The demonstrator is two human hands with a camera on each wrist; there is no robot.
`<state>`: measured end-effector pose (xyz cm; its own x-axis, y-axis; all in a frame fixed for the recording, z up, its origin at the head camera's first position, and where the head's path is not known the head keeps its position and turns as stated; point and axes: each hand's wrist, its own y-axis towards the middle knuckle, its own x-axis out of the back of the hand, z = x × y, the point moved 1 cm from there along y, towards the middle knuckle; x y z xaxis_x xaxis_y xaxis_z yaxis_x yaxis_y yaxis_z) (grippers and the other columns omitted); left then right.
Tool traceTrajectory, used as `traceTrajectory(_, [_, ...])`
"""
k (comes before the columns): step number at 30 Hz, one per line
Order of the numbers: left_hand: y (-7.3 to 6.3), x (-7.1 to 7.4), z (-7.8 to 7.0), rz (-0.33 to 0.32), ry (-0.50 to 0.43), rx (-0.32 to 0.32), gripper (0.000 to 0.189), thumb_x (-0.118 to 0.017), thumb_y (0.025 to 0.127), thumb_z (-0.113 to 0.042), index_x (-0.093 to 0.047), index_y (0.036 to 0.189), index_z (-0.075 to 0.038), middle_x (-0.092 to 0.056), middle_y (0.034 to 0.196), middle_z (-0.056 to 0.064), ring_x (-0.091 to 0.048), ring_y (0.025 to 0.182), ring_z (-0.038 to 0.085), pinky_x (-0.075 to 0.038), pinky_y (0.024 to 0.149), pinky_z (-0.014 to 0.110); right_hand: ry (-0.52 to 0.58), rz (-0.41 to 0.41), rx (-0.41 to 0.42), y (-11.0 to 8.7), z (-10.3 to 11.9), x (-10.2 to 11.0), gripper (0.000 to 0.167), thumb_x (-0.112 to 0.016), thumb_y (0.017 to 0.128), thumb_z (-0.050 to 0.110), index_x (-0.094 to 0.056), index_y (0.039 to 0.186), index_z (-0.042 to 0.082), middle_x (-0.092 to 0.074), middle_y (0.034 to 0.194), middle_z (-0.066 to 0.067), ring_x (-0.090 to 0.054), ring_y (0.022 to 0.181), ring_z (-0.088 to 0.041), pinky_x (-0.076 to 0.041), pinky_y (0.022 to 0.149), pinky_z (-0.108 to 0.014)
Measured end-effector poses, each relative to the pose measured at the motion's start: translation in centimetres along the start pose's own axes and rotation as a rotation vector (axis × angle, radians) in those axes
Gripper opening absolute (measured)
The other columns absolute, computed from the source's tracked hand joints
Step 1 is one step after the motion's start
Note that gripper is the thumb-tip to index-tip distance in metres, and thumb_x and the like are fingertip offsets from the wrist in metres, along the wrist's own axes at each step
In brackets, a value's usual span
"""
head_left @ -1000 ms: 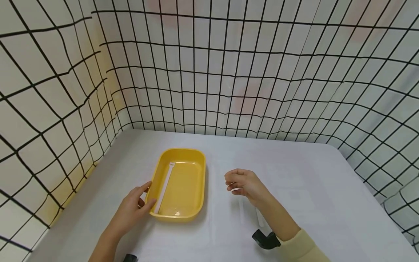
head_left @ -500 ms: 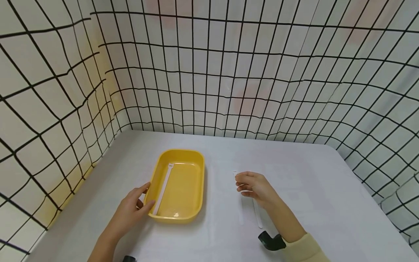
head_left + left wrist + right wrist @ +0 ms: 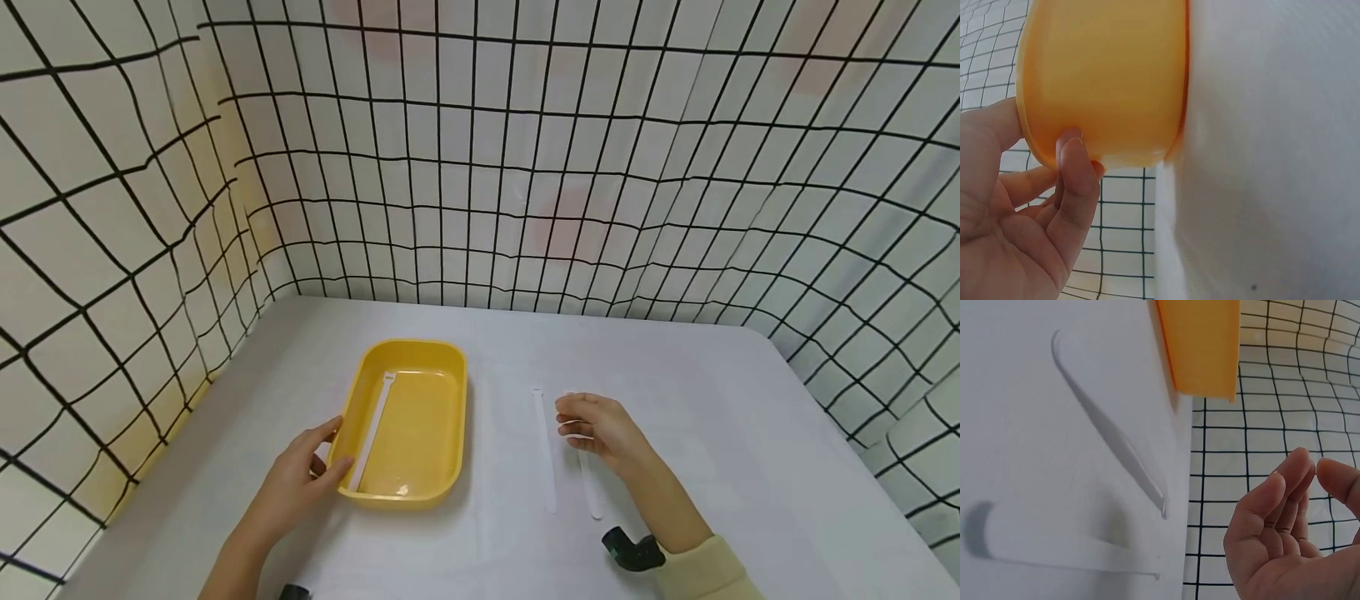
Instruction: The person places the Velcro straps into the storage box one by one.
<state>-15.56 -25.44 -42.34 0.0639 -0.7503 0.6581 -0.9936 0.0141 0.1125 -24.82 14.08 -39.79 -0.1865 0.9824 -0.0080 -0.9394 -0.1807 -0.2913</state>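
We see a yellow plastic tray, rectangular with rounded corners, on the white worktop, nearer to its left edge than to its right. The left hand pinches the tray's wall close to its near left corner, the fingers outside. A slim white flat strip lies inside, along the left long side. The right hand is above the worktop, its fingers loosely bent and the thumb near to the fingertips. Under it we notice a second white strip, partly hidden, and just to its left a third white strip; both point towards the far edge
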Motion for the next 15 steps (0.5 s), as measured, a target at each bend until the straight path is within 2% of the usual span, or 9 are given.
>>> traceTrajectory(15, [-0.1,0.1,0.0,0.017,-0.019,0.03,0.059,-0.07,0.091,-0.018,-0.045,0.142,0.0,-0.053,0.122,0.018,-0.049,0.068,0.014,-0.044,0.057,0.024,-0.084,-0.13,-0.028,1.1,-1.3,2.2,0.035,-0.061,0.094,0.016,-0.058,0.117,-0.01,-0.063,0.087,-0.003,-0.064,0.075,-0.014,-0.051,0.07,-0.028])
